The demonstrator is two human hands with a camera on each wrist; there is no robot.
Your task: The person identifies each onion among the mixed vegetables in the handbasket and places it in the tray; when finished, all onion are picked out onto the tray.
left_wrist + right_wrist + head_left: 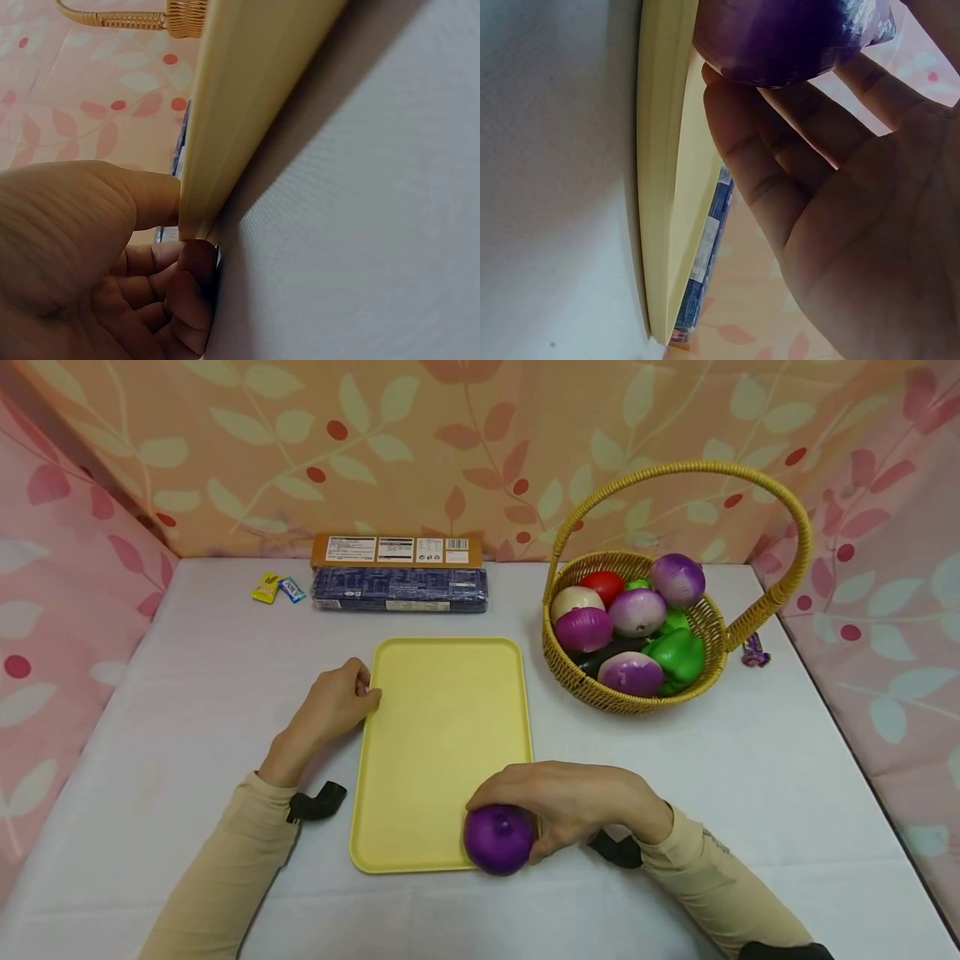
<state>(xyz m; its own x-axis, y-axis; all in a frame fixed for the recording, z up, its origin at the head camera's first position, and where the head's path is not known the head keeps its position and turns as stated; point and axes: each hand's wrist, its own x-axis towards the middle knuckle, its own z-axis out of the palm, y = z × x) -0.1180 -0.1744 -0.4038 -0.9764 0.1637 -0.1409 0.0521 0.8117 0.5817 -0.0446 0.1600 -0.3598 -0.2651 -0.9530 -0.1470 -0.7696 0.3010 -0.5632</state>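
The yellow tray (438, 735) lies lengthwise on the white table. My left hand (330, 703) pinches the tray's left rim, with the thumb on top and curled fingers below, as the left wrist view shows at the tray edge (240, 97). At the tray's near right corner, my right hand (577, 797) grips a shiny purple onion (498, 841) from above and the right. In the right wrist view the fingers (739, 142) curve round the onion (780, 37), low over the tray. Whether the onion touches the tray is hard to tell.
A wicker basket (562, 672) with a tall handle stands at the right, holding several onions, a green pepper (678, 660) and a red vegetable. Behind the tray lie a dark blue package (399, 589) and an orange box (321, 551). Small wrapped candies (266, 587) lie far left.
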